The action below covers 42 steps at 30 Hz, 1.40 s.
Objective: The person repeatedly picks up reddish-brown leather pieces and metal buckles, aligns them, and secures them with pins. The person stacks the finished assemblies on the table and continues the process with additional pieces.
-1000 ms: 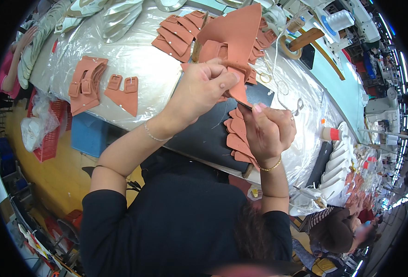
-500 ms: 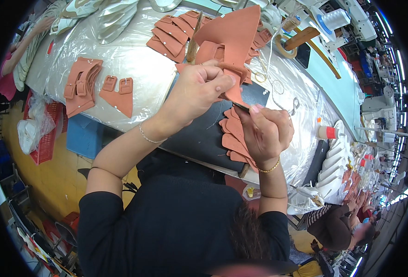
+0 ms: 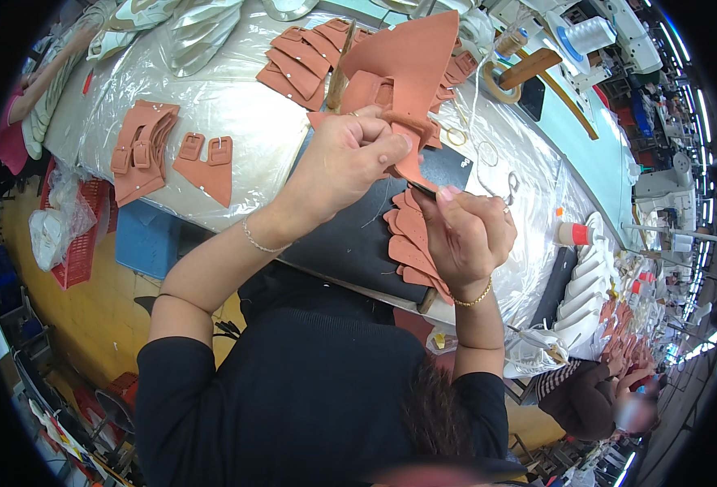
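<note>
My left hand [image 3: 358, 154] is closed on a terracotta leather shoe piece [image 3: 411, 61], pinching it between thumb and fingers where a strap passes through a covered buckle. The broad part of the piece rises above the hand. The strap end [image 3: 411, 166] slopes down to my right hand [image 3: 468, 231], whose thumb and forefinger are pinched around a thin dark tool [image 3: 423, 190] touching the strap end. Most of that tool is hidden in the fingers, so its kind is unclear. Under the hands, loose leather straps [image 3: 413, 235] lie fanned out on a black board [image 3: 342, 243].
Buckled leather pieces [image 3: 143, 150] are stacked on the left, with another stack [image 3: 297, 61] at the back. Scissors [image 3: 511, 187], a tape roll [image 3: 502, 84] and thread spools [image 3: 587, 36] lie to the right. A red crate [image 3: 82, 243] stands on the floor at left.
Both hands keep almost the same pose and grip on the leather piece. The right hand and strap end have shifted very slightly.
</note>
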Tool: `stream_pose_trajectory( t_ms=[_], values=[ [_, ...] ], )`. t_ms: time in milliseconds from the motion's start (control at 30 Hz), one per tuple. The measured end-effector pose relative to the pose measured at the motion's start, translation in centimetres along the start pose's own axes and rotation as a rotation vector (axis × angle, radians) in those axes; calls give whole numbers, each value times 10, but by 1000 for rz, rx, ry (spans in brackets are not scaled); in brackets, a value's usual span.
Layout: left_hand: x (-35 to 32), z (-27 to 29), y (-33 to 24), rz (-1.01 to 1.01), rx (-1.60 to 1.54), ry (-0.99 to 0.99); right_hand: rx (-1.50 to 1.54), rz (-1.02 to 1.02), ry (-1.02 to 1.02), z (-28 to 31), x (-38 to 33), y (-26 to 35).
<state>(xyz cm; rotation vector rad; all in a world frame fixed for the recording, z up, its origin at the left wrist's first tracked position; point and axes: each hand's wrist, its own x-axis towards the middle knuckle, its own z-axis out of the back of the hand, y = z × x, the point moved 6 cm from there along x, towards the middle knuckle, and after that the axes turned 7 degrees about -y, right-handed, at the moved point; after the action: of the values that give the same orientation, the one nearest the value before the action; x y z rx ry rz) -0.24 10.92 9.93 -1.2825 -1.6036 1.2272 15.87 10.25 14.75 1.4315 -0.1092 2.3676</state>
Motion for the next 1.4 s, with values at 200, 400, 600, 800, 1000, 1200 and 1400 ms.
stream_pose_trajectory(
  t_ms=[200,400,600,800,1000,1200,1400],
  values=[
    [3,5,3,27,115,-17,36,-22,50,2,1,1],
    [2,10,-4,-29,137,-12,5,-47,-16,6,0,0],
    [4,7,1,-41,155,-20,-19,-2,-3,1,-3,3],
    [1,4,0,-19,115,18,-29,45,-17,-1,-1,3],
    [0,2,1,31,20,16,-25,63,-19,-2,-1,3],
    [0,3,1,26,63,34,-13,84,-23,0,-1,2],
    [-1,0,-2,-19,2,-9,-25,109,-11,1,-1,2]
  ],
)
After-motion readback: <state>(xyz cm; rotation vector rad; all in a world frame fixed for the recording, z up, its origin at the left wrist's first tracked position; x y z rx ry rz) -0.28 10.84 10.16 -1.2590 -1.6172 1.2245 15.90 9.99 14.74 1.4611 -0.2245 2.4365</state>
